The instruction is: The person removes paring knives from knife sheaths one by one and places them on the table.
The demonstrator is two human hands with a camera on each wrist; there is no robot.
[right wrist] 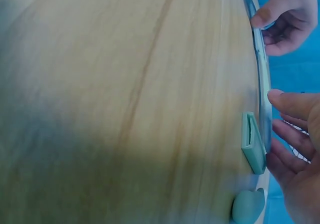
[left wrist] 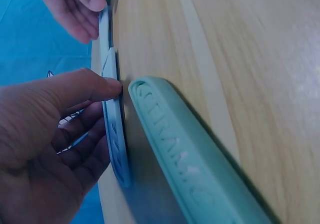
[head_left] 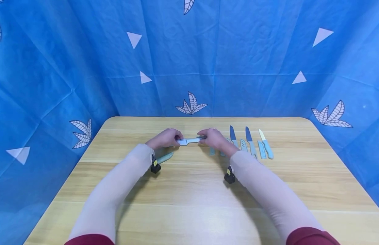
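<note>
Knife (head_left: 194,140) is gripped by the right hand (head_left: 214,138), its blue cover (left wrist: 114,124) pinched by the left hand (head_left: 167,138), over the counter (head_left: 189,194).

Left arm (head_left: 108,194) and right arm (head_left: 272,194) stretch forward, converging; left hand (head_left: 166,137) and right hand (head_left: 214,139) each pinch between thumb and fingers

It is a curtained-off workspace — blue leaf-print cloth (head_left: 253,51) hangs behind and beside a wood-grain table (head_left: 192,211).
</note>
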